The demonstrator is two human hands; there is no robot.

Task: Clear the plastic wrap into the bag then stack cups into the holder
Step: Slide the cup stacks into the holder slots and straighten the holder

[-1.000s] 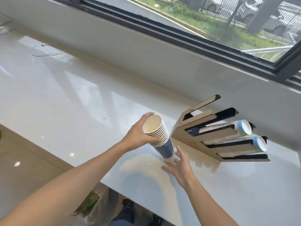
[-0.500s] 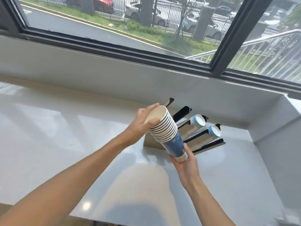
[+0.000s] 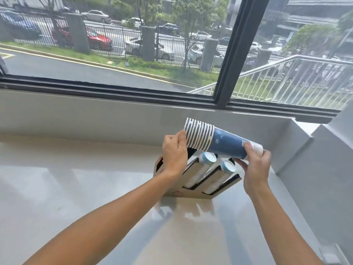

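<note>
While our hands, left hand (image 3: pixel 174 153) at the rims, right hand (image 3: pixel 256 165) at the base, clasp the cups (image 3: pixel 215 141), we judge them light, crushable; hold the ends gently

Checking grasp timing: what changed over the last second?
The cup stack went from near upright at the counter to lying sideways above the holder. Right hand took hold of its base; left hand stays at the rims. Holder's two filled slots unchanged.
</note>
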